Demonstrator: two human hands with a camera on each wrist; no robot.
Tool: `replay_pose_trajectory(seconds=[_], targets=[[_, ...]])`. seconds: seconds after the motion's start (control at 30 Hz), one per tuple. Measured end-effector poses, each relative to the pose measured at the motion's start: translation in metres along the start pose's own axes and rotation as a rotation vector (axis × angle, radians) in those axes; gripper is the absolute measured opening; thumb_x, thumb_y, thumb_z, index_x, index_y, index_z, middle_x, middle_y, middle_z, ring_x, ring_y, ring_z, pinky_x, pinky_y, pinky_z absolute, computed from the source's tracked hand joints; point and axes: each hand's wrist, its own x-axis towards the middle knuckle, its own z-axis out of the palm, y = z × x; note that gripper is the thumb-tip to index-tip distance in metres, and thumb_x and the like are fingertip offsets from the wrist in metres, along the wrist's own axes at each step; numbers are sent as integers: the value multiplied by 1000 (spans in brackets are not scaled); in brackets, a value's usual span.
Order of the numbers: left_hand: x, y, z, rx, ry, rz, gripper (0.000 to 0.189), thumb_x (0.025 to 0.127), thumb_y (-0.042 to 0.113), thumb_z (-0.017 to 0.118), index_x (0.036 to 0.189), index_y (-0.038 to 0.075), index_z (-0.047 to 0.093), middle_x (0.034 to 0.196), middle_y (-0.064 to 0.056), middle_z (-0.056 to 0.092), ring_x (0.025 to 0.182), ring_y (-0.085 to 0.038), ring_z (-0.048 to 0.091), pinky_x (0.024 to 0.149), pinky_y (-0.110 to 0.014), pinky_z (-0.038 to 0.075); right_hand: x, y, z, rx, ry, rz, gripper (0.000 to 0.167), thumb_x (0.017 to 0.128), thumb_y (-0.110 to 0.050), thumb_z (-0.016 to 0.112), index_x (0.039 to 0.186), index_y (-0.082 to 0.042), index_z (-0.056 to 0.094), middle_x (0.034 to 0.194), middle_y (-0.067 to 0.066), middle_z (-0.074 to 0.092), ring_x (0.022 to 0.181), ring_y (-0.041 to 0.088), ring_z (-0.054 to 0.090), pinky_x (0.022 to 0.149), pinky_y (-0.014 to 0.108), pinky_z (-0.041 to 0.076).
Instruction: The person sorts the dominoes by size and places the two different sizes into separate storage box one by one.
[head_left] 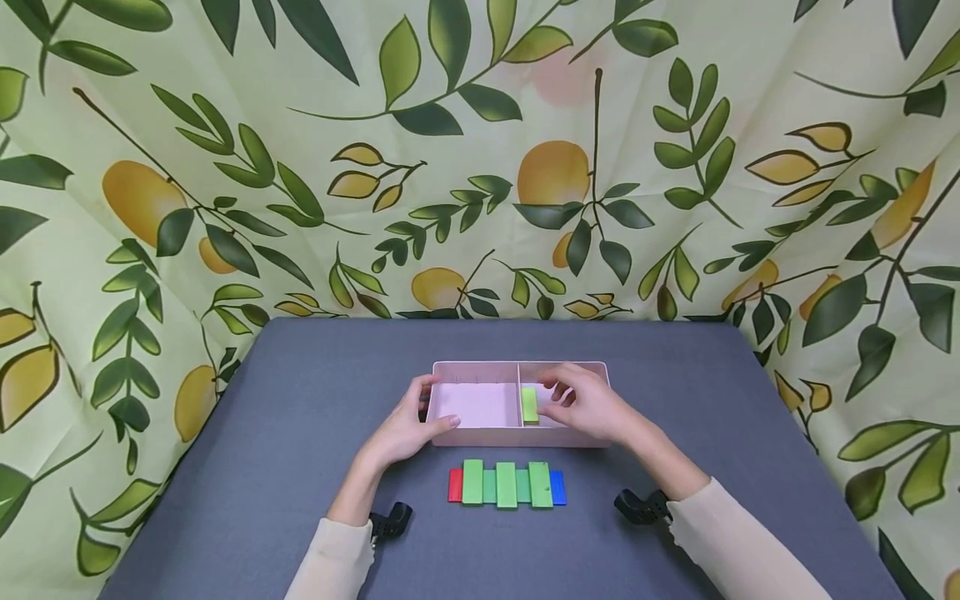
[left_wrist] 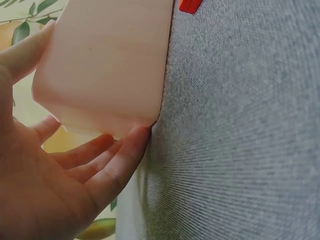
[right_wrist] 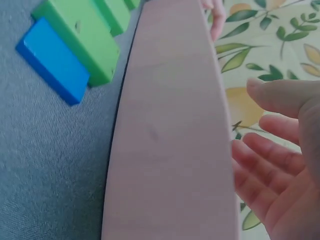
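Observation:
A pink two-compartment box (head_left: pixel 480 437) stands on the table, its long side toward me. My left hand (head_left: pixel 405 425) holds its left end, the thumb at the front rim and the fingers round the end wall; the left wrist view shows fingertips against the box's end (left_wrist: pixel 105 65). Inside the right compartment, a yellow-green block (head_left: pixel 530 406) stands along the divider. Over that compartment is my right hand (head_left: pixel 588 404), thumb and fingers apart, with the thumb tip right beside the block. In the right wrist view nothing shows between its loosely bent fingers (right_wrist: pixel 272 160).
In front of the box lies a row of blocks: three light green blocks (head_left: pixel 506 486) rest over lower ones, with a red block (head_left: pixel 455 485) at the left end and a blue block (head_left: pixel 558 488) at the right. A leaf-patterned cloth (head_left: pixel 480 167) hangs behind the grey table (head_left: pixel 315 375).

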Motion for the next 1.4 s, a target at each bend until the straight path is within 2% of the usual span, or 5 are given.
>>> replay_pose_trajectory(seconds=[0.2, 0.6, 0.83, 1.17, 1.4], targets=[[1, 0, 0, 21, 0, 4, 79, 88, 37, 78, 152, 14, 38, 151, -18, 42, 134, -43, 46, 104, -64, 39, -11, -10, -3, 16, 80, -56, 36, 84, -15, 83, 116, -9, 71, 105, -1, 66, 90, 17, 63, 76, 38, 57], [0, -2, -5, 13, -26, 1, 73, 90, 37, 75, 151, 18, 40, 156, -13, 39, 133, -38, 48, 103, -61, 41, -31, -27, -6, 37, 102, -93, 31, 86, -17, 82, 115, -13, 70, 105, -6, 65, 88, 23, 66, 79, 31, 56], [0, -4, -5, 2, -26, -5, 75, 90, 38, 76, 152, 17, 39, 155, -13, 40, 133, -38, 48, 102, -63, 41, -40, -32, -2, 36, 116, -149, 34, 84, -14, 84, 116, -16, 70, 105, -9, 66, 90, 13, 64, 79, 31, 57], [-1, -1, -5, 2, -25, -1, 76, 89, 37, 76, 152, 16, 38, 154, -14, 41, 132, -41, 48, 102, -63, 41, -53, -34, 6, 90, 148, -229, 37, 83, -7, 84, 116, -16, 69, 103, -3, 67, 87, 16, 64, 75, 30, 57], [-2, 1, -5, -1, -14, -23, 75, 89, 38, 77, 151, 19, 40, 154, -12, 41, 134, -39, 47, 103, -63, 40, -65, -37, 15, 59, 118, -224, 40, 84, -11, 83, 120, -21, 67, 108, -12, 65, 92, 12, 63, 79, 30, 55]])
